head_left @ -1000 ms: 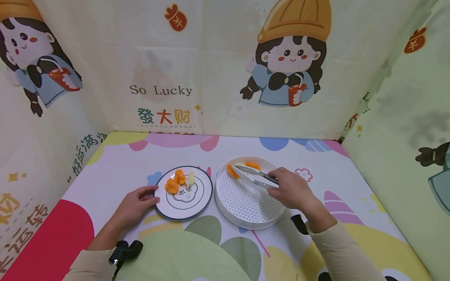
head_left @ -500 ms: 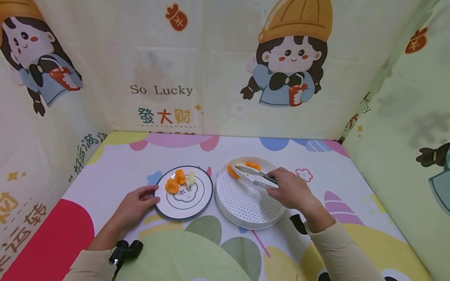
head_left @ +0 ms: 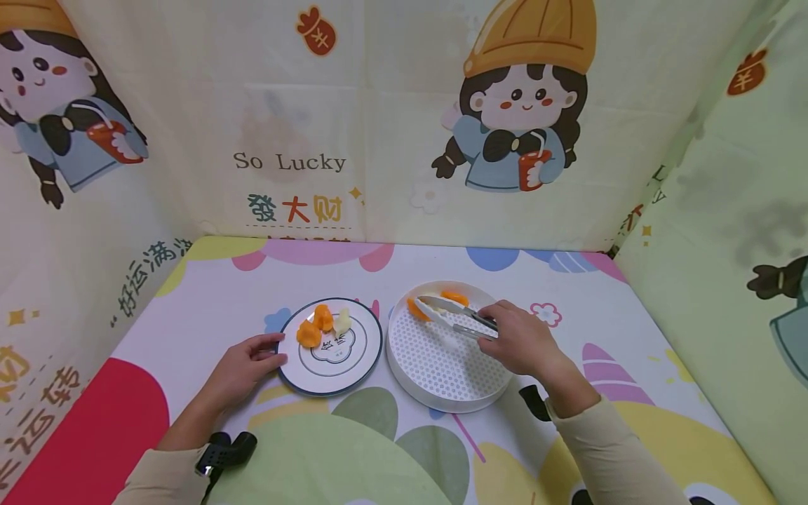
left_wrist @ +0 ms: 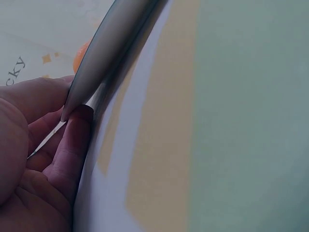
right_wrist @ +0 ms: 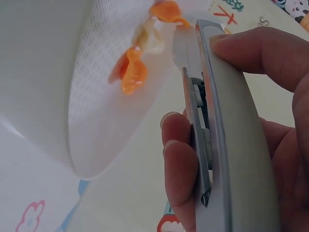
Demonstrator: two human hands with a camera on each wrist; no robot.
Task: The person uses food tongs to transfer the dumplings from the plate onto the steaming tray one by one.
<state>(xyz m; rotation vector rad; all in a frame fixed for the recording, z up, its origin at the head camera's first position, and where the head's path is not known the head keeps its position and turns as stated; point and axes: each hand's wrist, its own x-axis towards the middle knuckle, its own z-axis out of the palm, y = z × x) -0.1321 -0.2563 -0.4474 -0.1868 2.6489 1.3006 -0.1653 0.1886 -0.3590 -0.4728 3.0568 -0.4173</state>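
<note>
My left hand (head_left: 243,372) pinches the left rim of a white plate (head_left: 360,361) edged in dark blue. In the left wrist view one fingertip is under the plate's rim (left_wrist: 108,53). Two orange dumpling-like pieces (head_left: 309,334) and a pale piece (head_left: 342,321) lie on the plate. My right hand (head_left: 520,337) grips metal tongs (head_left: 470,332) with white tips. The tips reach in over the back left of a round white tray (head_left: 442,389) with a perforated base. Beside them are two orange pieces (right_wrist: 134,72) and a pale piece (right_wrist: 152,38), partly hidden by the tongs in the head view.
The plate and tray stand side by side, close together, on a table with a colourful printed cloth (head_left: 404,463). Printed cloth walls (head_left: 391,119) enclose the back and both sides. Black wrist straps (head_left: 224,452) sit at both sleeves.
My right hand and the tongs have shifted very slightly left over the tray. The left hand, the plate and the pieces on it stay where they were.
</note>
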